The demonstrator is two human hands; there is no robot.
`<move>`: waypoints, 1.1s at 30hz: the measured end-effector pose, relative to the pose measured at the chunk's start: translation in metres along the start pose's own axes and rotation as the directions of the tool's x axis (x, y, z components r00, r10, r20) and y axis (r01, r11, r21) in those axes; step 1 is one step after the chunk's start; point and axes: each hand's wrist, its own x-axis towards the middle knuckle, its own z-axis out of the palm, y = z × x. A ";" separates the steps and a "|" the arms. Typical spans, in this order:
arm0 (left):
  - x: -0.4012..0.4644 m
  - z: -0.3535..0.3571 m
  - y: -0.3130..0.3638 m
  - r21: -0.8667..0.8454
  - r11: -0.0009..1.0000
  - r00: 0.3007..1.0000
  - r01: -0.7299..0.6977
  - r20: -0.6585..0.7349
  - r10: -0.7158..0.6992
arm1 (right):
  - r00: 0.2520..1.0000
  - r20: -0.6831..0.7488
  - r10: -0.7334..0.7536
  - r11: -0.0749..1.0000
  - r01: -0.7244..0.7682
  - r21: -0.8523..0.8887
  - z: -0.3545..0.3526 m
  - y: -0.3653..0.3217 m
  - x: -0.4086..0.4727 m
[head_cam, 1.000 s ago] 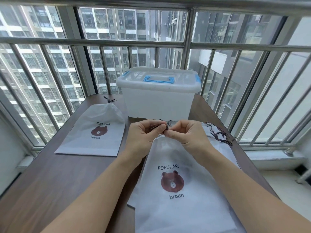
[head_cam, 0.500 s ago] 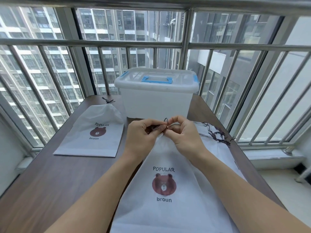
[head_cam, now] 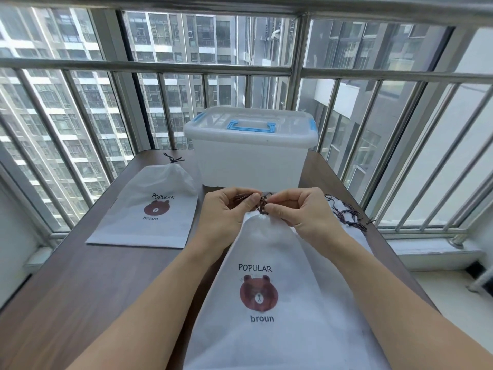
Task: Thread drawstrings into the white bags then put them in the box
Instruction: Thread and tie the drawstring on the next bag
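Compared with a moment ago the bag neck is cinched tighter, both hands, left hand (head_cam: 226, 212) and right hand (head_cam: 301, 212), pinching the brown drawstring (head_cam: 262, 203) atop the near white bag (head_cam: 269, 289) on the desk (head_cam: 80, 289), so I'd snug that knot evenly before reaching for the lidded box (head_cam: 250, 153).

A dark drawstring (head_cam: 262, 204) is pinched between the left hand (head_cam: 226, 217) and right hand (head_cam: 301, 213) at the gathered mouth of a white bag (head_cam: 269, 263); the lidded box (head_cam: 250, 153) is seen just beyond the fingers (head_cam: 250, 202).
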 end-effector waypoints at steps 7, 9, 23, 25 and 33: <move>0.001 -0.001 -0.004 0.009 1.000 1.000 -0.020 -0.021 0.020 | 0.997 0.007 0.082 0.958 -0.081 0.273 -0.002 0.000 0.006; 0.000 0.000 -0.003 0.004 1.000 1.000 -0.014 -0.017 0.014 | 0.987 0.095 0.131 0.914 -0.157 0.373 0.000 -0.002 0.004; 0.000 0.000 -0.005 -0.050 0.997 0.998 0.060 -0.016 -0.060 | 0.993 -0.043 -0.114 0.988 0.109 -0.111 0.011 0.008 -0.001; 0.000 0.001 -0.005 -0.055 0.997 0.999 0.051 -0.016 -0.052 | 0.992 -0.035 -0.122 0.989 0.119 -0.087 0.013 0.011 -0.001; -0.004 0.003 -0.003 0.192 0.969 0.986 -0.156 -0.034 0.165 | 0.972 -0.122 -0.200 0.978 0.190 -0.088 0.016 0.015 0.002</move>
